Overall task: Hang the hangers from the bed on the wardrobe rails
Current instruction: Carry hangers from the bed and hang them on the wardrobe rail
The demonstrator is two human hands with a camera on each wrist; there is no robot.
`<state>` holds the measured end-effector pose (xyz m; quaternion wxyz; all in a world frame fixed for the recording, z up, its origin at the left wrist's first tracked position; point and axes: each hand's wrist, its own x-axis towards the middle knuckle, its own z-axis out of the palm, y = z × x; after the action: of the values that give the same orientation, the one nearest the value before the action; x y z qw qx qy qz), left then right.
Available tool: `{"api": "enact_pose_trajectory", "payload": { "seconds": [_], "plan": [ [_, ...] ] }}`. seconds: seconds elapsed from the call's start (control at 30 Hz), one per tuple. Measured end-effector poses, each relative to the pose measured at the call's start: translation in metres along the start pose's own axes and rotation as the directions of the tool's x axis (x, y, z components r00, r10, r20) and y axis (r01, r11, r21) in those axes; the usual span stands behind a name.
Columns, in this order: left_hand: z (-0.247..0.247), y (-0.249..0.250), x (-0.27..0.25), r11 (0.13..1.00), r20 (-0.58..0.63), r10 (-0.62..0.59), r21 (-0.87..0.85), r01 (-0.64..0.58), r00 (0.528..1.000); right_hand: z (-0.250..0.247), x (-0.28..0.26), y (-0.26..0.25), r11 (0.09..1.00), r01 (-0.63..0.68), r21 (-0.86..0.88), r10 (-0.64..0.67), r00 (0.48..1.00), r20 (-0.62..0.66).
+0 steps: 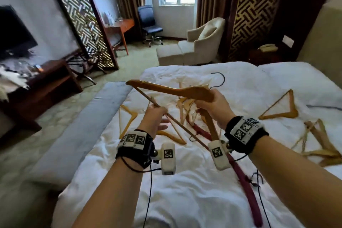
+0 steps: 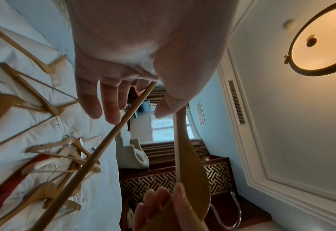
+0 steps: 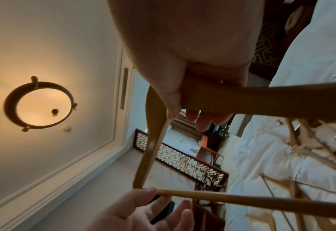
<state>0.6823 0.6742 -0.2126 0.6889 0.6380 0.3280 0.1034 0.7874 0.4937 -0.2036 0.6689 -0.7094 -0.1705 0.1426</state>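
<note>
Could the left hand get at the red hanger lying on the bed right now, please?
Probably not yet: the left hand is pinching the wooden hanger's bar, and that hanger crosses above the red hanger.

You held one broad-shouldered wooden hanger (image 1: pixel 172 89) tilted above the bed (image 1: pixel 185 181), its thin crossbar slanting down and its metal hook pointing away. More wooden hangers (image 1: pixel 187 105) and a dark red one (image 1: pixel 244 181) lay scattered on the rumpled white duvet.

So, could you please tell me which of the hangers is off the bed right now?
The large wooden hanger: the right hand grips its thick top, the left hand pinches its bar. The others lie on the bed.
</note>
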Motion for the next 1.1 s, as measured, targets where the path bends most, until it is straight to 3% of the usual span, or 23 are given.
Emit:
{"api": "enact_pose_trajectory", "payload": {
  "seconds": [0.13,0.3,0.4,0.63,0.8,0.97,1.1],
  "plan": [
    [-0.019,-0.018,-0.044,0.998,-0.18,-0.027,-0.052,0.017,0.983,0.025,-0.012,0.0,1.0,-0.015,0.024,0.011,0.989,0.146],
    [-0.058,-0.026,-0.092,0.999,-0.147,-0.011,0.034,0.016,0.989,0.084,-0.038,-0.008,0.998,0.054,-0.031,-0.042,0.948,0.316],
    [-0.086,-0.03,-0.119,0.999,-0.215,0.027,0.03,-0.021,0.976,0.124,-0.064,-0.018,0.994,0.104,-0.045,-0.073,0.887,0.455],
    [-0.157,-0.046,-0.188,0.995,-0.369,0.075,-0.032,-0.093,0.926,0.216,-0.135,-0.046,0.978,0.203,-0.048,-0.098,0.651,0.752],
    [-0.23,-0.07,-0.26,0.983,-0.526,0.089,-0.093,-0.161,0.846,0.292,-0.21,-0.06,0.978,0.206,-0.011,-0.087,0.46,0.884],
    [-0.29,-0.104,-0.341,0.96,-0.647,0.093,-0.142,-0.24,0.757,0.359,-0.292,-0.068,0.953,0.301,0.041,-0.107,0.207,0.973],
    [-0.318,-0.129,-0.402,0.937,-0.761,0.035,-0.2,-0.286,0.647,0.399,-0.35,-0.067,0.939,0.336,0.07,-0.084,0.027,0.996]
  ]
}}
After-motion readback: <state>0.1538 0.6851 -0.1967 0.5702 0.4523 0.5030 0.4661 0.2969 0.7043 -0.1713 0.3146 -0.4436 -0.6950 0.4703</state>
